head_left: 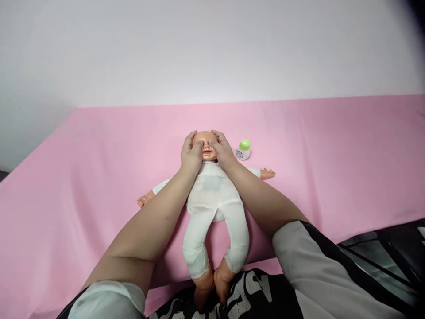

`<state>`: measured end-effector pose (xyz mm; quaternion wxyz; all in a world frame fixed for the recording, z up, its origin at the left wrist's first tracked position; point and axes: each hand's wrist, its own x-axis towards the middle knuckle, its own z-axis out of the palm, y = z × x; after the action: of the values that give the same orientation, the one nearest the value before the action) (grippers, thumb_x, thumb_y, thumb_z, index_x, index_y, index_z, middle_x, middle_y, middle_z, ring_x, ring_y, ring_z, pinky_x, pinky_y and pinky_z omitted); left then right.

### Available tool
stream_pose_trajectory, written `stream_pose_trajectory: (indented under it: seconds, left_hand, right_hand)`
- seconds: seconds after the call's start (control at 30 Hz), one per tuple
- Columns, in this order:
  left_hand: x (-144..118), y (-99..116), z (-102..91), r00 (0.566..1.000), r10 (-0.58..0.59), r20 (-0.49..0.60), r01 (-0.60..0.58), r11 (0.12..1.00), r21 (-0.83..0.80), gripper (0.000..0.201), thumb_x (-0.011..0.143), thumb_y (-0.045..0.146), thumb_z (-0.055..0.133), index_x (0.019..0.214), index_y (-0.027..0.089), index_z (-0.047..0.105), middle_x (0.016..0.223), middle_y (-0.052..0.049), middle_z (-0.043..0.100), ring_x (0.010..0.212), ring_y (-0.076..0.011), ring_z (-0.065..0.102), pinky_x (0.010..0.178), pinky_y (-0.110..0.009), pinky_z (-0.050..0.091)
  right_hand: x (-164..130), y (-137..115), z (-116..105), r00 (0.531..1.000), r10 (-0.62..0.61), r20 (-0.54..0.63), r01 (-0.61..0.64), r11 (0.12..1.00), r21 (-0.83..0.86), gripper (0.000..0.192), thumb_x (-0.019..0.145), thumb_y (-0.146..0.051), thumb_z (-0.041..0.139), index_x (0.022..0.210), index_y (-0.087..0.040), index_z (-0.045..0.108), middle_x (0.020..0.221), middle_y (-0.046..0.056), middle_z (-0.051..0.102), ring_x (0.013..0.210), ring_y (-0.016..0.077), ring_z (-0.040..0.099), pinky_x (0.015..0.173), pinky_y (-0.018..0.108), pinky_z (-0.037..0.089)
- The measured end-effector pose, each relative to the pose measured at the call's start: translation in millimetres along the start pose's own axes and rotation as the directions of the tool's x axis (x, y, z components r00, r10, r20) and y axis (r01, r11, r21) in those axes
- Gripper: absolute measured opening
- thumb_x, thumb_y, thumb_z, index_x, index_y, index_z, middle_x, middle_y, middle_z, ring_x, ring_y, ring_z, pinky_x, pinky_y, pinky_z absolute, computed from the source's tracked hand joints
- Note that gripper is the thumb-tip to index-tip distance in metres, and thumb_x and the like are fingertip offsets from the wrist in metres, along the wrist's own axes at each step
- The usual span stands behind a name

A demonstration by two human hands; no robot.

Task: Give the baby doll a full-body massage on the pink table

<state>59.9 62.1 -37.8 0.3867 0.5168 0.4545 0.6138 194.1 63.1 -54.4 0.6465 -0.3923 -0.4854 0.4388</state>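
A baby doll (212, 186) with a white cloth body lies on its back, its head away from me and its feet against my shirt. My left hand (191, 153) cups one side of the doll's head, and my right hand (224, 149) cups the other. Both thumbs rest over the eye area, hiding the eyes. The remaining fingers curl around the sides of the head. The doll's arms stretch out to either side, partly behind my forearms. Right of my right hand stands a small white bottle (243, 152) with a green cap.
Pink cloth (109, 146) covers the table and shows some creases. Behind its far edge rises a white wall (212, 48). Dark items with straps (385, 257) sit at the lower right, beyond the near edge.
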Motion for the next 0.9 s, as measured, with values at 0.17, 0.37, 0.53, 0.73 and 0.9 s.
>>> stream_pose_trajectory:
  seconds: [0.17, 0.37, 0.53, 0.73, 0.9]
  left_hand:
    - [-1, -3, 1.8, 1.0, 0.027, 0.008, -0.028, 0.999, 0.036, 0.047, 0.091, 0.025, 0.065, 0.138, 0.024, 0.069, 0.152, -0.007, 0.065, 0.145, -0.0261, 0.058, 0.128, -0.04, 0.041]
    - [-7, -1, 2.6, 1.0, 0.006, 0.007, -0.006, 1.0, 0.023, 0.049, 0.091, 0.029, 0.068, 0.14, 0.024, 0.069, 0.151, -0.009, 0.065, 0.143, -0.028, 0.058, 0.128, -0.043, 0.041]
    - [-8, -4, 1.9, 1.0, 0.009, 0.015, -0.008, 0.999, -0.031, 0.049, 0.09, 0.029, 0.069, 0.139, 0.026, 0.07, 0.15, -0.007, 0.065, 0.145, -0.0278, 0.057, 0.13, -0.044, 0.039]
    - [-1, 0, -0.6, 0.998, -0.063, 0.029, 0.067, 0.989, -0.133, 0.05, 0.084, 0.026, 0.07, 0.134, 0.026, 0.072, 0.147, -0.006, 0.068, 0.14, -0.0276, 0.061, 0.124, -0.042, 0.047]
    - [1, 3, -3.6, 0.991, -0.126, 0.051, 0.134, 0.965, -0.227, 0.052, 0.081, 0.031, 0.07, 0.133, 0.024, 0.07, 0.14, -0.008, 0.07, 0.13, -0.0281, 0.067, 0.114, -0.044, 0.056]
  right_hand:
    - [-4, -8, -1, 1.0, 0.03, 0.009, -0.03, 0.999, 0.01, 0.061, 0.082, -0.056, 0.078, 0.136, -0.031, 0.061, 0.147, 0.005, 0.062, 0.143, 0.029, 0.055, 0.126, 0.05, 0.043]
    - [-11, -16, -2, 0.999, 0.047, 0.0, -0.047, 0.999, -0.006, 0.065, 0.082, -0.058, 0.079, 0.138, -0.029, 0.061, 0.146, 0.007, 0.062, 0.141, 0.0294, 0.056, 0.123, 0.05, 0.045]
    - [-11, -16, -3, 0.999, 0.036, -0.012, -0.036, 0.999, -0.036, 0.068, 0.081, -0.06, 0.079, 0.139, -0.029, 0.061, 0.146, 0.006, 0.063, 0.14, 0.0287, 0.057, 0.123, 0.049, 0.045]
    - [-5, -11, -1, 1.0, -0.003, -0.003, 0.003, 0.999, -0.035, 0.064, 0.082, -0.056, 0.077, 0.137, -0.027, 0.061, 0.148, 0.007, 0.062, 0.141, 0.0272, 0.057, 0.125, 0.047, 0.042]
    - [-1, -4, 2, 1.0, 0.002, -0.023, -0.001, 1.0, 0.011, 0.057, 0.08, -0.046, 0.076, 0.132, -0.028, 0.062, 0.143, 0.005, 0.065, 0.136, 0.0261, 0.06, 0.124, 0.046, 0.044]
